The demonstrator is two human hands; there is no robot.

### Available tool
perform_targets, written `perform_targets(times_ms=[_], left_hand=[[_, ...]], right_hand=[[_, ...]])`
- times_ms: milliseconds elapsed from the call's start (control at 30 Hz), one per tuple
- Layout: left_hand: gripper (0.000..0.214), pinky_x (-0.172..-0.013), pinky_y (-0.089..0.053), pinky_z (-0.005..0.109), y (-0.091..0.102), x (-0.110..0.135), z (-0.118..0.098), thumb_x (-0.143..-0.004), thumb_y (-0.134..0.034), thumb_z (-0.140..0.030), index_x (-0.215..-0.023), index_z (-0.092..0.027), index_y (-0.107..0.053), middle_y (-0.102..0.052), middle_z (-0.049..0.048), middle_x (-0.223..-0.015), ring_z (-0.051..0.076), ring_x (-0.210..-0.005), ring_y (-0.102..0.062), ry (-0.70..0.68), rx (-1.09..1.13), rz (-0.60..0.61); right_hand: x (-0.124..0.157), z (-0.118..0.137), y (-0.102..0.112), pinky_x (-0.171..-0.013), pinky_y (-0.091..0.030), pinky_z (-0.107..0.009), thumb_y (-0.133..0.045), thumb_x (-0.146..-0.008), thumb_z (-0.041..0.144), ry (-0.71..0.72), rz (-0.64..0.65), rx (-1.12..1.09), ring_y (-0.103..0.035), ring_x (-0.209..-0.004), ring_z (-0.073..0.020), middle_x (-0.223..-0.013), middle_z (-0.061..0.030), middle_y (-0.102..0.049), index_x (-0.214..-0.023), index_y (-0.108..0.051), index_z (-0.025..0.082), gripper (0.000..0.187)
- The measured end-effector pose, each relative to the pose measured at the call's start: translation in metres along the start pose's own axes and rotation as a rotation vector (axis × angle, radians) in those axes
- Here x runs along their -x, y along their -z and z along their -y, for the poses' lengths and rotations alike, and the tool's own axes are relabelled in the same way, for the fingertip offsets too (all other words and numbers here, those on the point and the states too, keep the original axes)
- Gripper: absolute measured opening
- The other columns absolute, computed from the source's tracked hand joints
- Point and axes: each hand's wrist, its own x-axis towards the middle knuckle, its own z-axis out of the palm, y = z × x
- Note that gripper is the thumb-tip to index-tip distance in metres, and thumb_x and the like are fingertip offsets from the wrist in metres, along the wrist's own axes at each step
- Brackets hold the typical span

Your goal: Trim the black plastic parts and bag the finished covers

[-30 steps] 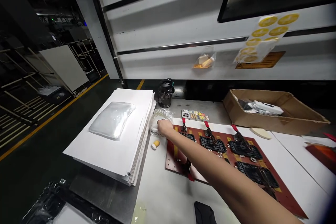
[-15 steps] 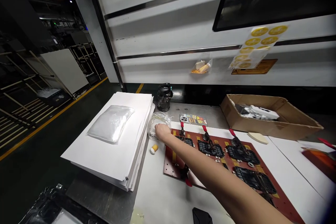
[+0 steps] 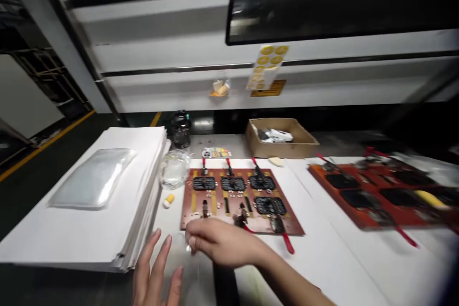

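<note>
My right hand (image 3: 218, 245) is low over the white table, near the front edge of the brown fixture board (image 3: 239, 197); its fingers are pinched on something small and pale that I cannot make out. At the bottom of the view my left hand (image 3: 156, 275) is raised with fingers spread, beside the stack of white sheets (image 3: 77, 215). The board carries several black parts under red-handled clamps. A clear plastic bag (image 3: 174, 169) sits at the board's far left corner.
A clear pouch (image 3: 95, 177) lies on the sheet stack. A small yellow and white cap (image 3: 168, 199), a dark jar (image 3: 180, 129), a phone case (image 3: 216, 152) and a cardboard box (image 3: 281, 137) stand behind. A second fixture board (image 3: 383, 196) lies at the right.
My right hand has drawn back from the clear bag to the table's near side. My left hand has come into view. The camera has swung right, showing the second board.
</note>
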Motion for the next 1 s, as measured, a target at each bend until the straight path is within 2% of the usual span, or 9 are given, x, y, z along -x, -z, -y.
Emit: perform_targets(times_ms=[67,133,233,333,467,633,767,900,1000], left_hand=[[0.049,-0.084,-0.058,0.035,-0.025,-0.004,-0.004,-0.099,-0.057,-0.046,-0.144,-0.027,-0.054,-0.063,0.0128,-0.131,0.031,-0.118,-0.064,0.102,0.189,0.221],[0.054,-0.060,-0.054,0.025,-0.050,0.004,-0.007,-0.097,-0.055,-0.059,-0.135,-0.021,-0.060,-0.071,0.0093,-0.099,0.023,-0.081,-0.071,0.286,0.371,0.473],[0.051,-0.058,-0.048,0.022,-0.080,0.023,-0.010,-0.092,-0.057,-0.066,-0.100,-0.017,-0.070,-0.066,0.0036,-0.075,0.017,-0.063,-0.062,0.408,0.466,0.638],[0.048,-0.064,-0.047,0.022,-0.095,0.036,-0.016,-0.091,-0.060,-0.065,-0.090,-0.018,-0.069,-0.066,0.0020,-0.074,0.018,-0.067,-0.060,0.432,0.440,0.699],[0.045,-0.063,-0.042,0.023,-0.100,0.039,-0.023,-0.092,-0.059,-0.062,-0.085,-0.019,-0.069,-0.065,0.0013,-0.073,0.018,-0.067,-0.056,0.453,0.341,0.751],[0.052,-0.057,-0.035,0.022,-0.098,0.040,-0.027,-0.094,-0.056,-0.064,-0.072,-0.017,-0.062,-0.052,-0.0009,-0.064,0.015,-0.060,-0.046,0.506,0.321,0.720],[0.050,-0.059,-0.042,0.022,-0.098,0.040,-0.032,-0.097,-0.050,-0.064,-0.084,-0.017,-0.064,-0.059,0.0010,-0.072,0.016,-0.064,-0.053,0.527,0.425,0.797],[0.046,-0.067,-0.045,0.024,-0.097,0.038,-0.030,-0.098,-0.052,-0.061,-0.088,-0.017,-0.063,-0.060,0.0017,-0.078,0.017,-0.072,-0.055,0.522,0.437,0.774],[0.043,-0.069,-0.042,0.023,-0.095,0.039,-0.027,-0.099,-0.051,-0.057,-0.089,-0.018,-0.064,-0.061,0.0018,-0.081,0.017,-0.074,-0.053,0.498,0.376,0.732]], right_hand=[[0.036,-0.013,-0.023,-0.071,-0.043,-0.022,-0.046,-0.102,0.034,-0.071,-0.058,-0.265,-0.059,-0.079,-0.0140,-0.084,0.0006,-0.064,-0.083,-0.057,0.020,0.026],[0.063,-0.033,-0.048,-0.072,-0.042,-0.024,-0.049,-0.101,0.040,-0.224,-0.218,-0.413,-0.058,-0.078,-0.0150,-0.082,0.0003,-0.064,-0.083,-0.059,0.020,0.029],[0.097,-0.062,-0.081,-0.075,-0.045,-0.026,-0.041,-0.102,0.058,-0.393,-0.420,-0.717,-0.061,-0.079,-0.0166,-0.084,-0.0036,-0.067,-0.093,-0.065,0.018,0.048],[0.121,-0.077,-0.101,-0.079,-0.046,-0.027,-0.055,-0.096,0.063,-0.427,-0.418,-0.897,-0.063,-0.084,-0.0165,-0.092,-0.0054,-0.070,-0.109,-0.069,0.017,0.050],[0.131,-0.088,-0.113,-0.072,-0.047,-0.026,-0.076,-0.081,0.056,-0.502,-0.348,-1.007,-0.061,-0.070,-0.0143,-0.077,-0.0028,-0.067,-0.093,-0.073,0.014,0.043],[0.128,-0.098,-0.118,-0.061,-0.045,-0.024,-0.072,-0.082,0.057,-0.585,-0.338,-0.987,-0.059,-0.058,-0.0136,-0.064,-0.0014,-0.064,-0.079,-0.067,0.014,0.043],[0.126,-0.094,-0.115,-0.054,-0.039,-0.023,-0.069,-0.085,0.055,-0.593,-0.357,-0.850,-0.054,-0.054,-0.0129,-0.059,-0.0004,-0.062,-0.071,-0.060,0.017,0.041],[0.129,-0.087,-0.110,-0.072,-0.045,-0.025,-0.059,-0.094,0.036,-0.457,-0.392,-0.633,-0.063,-0.079,-0.0162,-0.085,-0.0015,-0.071,-0.090,-0.070,0.020,0.020],[0.131,-0.086,-0.108,-0.081,-0.047,-0.027,-0.052,-0.099,0.038,-0.445,-0.421,-0.648,-0.064,-0.090,-0.0183,-0.096,-0.0022,-0.072,-0.102,-0.071,0.022,0.024]])
